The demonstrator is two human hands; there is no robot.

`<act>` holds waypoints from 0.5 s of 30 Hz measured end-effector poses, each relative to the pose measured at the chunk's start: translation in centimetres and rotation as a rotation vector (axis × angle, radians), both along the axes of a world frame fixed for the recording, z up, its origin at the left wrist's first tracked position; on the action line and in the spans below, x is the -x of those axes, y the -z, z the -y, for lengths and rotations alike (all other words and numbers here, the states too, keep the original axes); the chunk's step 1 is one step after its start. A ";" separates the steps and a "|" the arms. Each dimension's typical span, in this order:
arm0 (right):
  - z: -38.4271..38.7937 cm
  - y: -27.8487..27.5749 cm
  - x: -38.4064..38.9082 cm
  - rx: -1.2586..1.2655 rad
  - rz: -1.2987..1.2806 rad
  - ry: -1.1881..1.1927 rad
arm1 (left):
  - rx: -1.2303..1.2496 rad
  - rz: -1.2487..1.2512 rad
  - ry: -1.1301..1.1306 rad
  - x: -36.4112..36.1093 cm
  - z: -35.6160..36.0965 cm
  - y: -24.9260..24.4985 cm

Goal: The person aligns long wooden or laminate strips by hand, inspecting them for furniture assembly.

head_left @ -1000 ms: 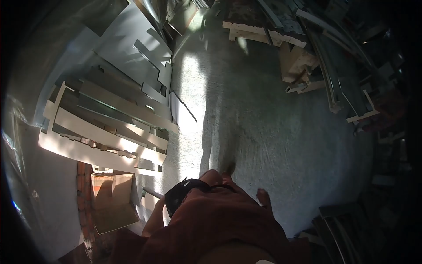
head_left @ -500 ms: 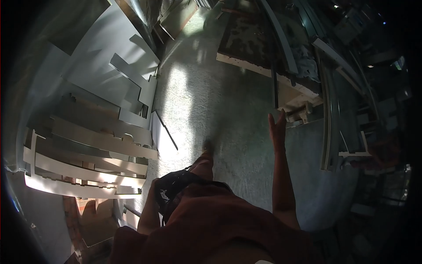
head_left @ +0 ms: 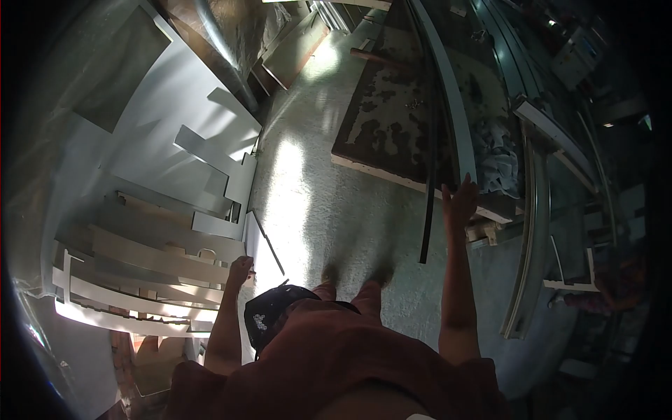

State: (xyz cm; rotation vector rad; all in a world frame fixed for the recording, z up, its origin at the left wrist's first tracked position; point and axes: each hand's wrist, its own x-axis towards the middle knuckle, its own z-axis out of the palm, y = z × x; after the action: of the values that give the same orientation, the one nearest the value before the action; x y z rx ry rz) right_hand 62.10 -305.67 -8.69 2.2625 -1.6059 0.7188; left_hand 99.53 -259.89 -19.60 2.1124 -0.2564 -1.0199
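Right of center, the person's right hand [head_left: 460, 201], its fingers spread wide, reaches to the near end of a long pale strip [head_left: 448, 87]; contact is unclear. The strip lies across a dark, stained surface [head_left: 378, 122] at upper right. Left of center, the left hand [head_left: 241, 270] is curled narrow beside pale cut boards [head_left: 140, 250] at lower left.
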 end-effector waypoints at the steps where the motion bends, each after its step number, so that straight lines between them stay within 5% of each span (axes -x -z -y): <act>1: 0.8 -0.4 -0.2 0.002 0.002 -0.015 | 0.002 0.002 -0.015 1.4 0.3 0.3; 3: 1.7 -1.3 -0.7 -0.100 -0.086 0.158 | -0.028 -0.056 -0.016 4.0 0.5 0.7; 5: 2.8 -2.1 0.0 -0.170 -0.085 0.142 | 0.063 0.189 0.396 5.2 -1.3 5.0; 6: 3.2 -2.6 0.4 -0.210 -0.102 0.141 | 0.313 0.342 0.578 5.6 -2.2 6.1; 9: 4.1 -2.7 1.6 -0.212 -0.156 0.124 | -0.069 0.133 0.337 8.3 0.4 1.9; 10: 4.4 -2.8 1.8 -0.175 -0.180 0.111 | 0.014 0.206 0.356 8.2 0.1 3.1; 11: 4.7 -2.4 1.9 -0.173 -0.185 0.109 | 0.101 0.039 0.061 8.8 0.3 3.6; 13: 5.6 -1.1 1.9 -0.281 -0.134 0.100 | 0.024 -0.023 -0.053 10.3 2.7 -0.3; 15: 6.1 -0.5 2.3 -0.312 -0.112 0.104 | 0.046 -0.024 -0.033 10.9 3.1 0.9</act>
State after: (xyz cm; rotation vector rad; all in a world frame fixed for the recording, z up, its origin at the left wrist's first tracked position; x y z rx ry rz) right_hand 59.81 -311.80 -8.19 2.3536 -1.8737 0.3271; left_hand 88.67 -262.99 -20.47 2.0559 -0.2307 -1.0102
